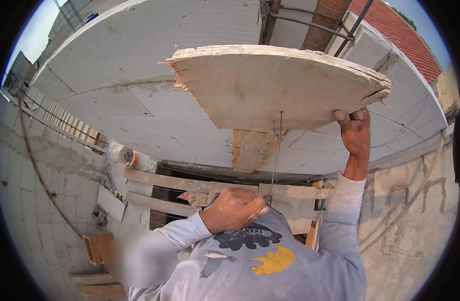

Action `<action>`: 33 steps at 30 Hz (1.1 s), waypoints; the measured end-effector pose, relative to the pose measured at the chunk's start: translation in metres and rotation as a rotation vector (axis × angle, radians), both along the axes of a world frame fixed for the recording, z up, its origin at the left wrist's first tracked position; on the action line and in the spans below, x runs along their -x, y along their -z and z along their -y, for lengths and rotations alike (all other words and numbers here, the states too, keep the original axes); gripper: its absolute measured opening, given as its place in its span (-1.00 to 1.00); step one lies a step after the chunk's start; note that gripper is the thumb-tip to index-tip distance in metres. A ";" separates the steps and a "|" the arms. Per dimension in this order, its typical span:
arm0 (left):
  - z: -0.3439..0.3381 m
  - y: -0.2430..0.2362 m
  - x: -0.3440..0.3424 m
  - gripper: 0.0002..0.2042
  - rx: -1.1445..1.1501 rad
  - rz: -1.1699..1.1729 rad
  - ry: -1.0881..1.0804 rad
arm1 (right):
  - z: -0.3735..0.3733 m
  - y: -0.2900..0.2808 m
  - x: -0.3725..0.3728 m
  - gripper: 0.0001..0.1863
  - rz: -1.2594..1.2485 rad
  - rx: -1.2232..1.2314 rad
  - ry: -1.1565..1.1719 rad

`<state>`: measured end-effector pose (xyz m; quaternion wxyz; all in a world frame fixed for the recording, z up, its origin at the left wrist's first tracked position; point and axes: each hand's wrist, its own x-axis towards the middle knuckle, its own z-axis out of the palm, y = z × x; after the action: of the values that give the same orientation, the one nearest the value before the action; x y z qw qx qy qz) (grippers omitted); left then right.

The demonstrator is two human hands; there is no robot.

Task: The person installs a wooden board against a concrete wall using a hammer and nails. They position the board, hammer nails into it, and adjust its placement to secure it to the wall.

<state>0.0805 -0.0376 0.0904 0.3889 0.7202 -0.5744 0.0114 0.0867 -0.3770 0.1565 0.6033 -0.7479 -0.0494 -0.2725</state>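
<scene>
A pale wooden board (270,85) with splintered ends is up against the white block wall (139,108). My right hand (356,131) grips its lower right edge, with the thumb on the board's face. Two thin wires (276,155) come out of the board's lower middle and run down toward me. In front of my chest, my left hand (235,208) is closed, its fingertips pinching the lower ends of these wires. Behind the wires, a narrower upright wooden piece (252,150) shows below the board, its upper part hidden.
Steel bars (315,22) and brown wood rise above the wall, with a red tiled roof (398,37) beyond. Below me lie planks (164,203) with dark gaps between them. An orange-brown box-like block (97,248) stands at the lower left, near a grey block wall (34,200).
</scene>
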 end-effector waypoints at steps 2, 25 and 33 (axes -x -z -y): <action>0.003 -0.003 -0.003 -0.79 -0.056 0.036 0.037 | 0.000 0.001 0.001 -0.46 -0.041 0.026 0.044; 0.062 0.086 -0.074 -0.34 0.481 -2.089 0.213 | 0.000 0.049 0.055 -0.60 0.090 0.426 0.386; 0.090 0.088 -0.067 -0.39 0.506 -2.162 0.259 | -0.078 0.080 0.047 -0.44 0.061 0.158 0.863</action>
<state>0.1476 -0.1276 0.0022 0.8173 0.1864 0.0141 -0.5450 0.0397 -0.2990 0.0766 0.3734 -0.7356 0.2292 -0.5167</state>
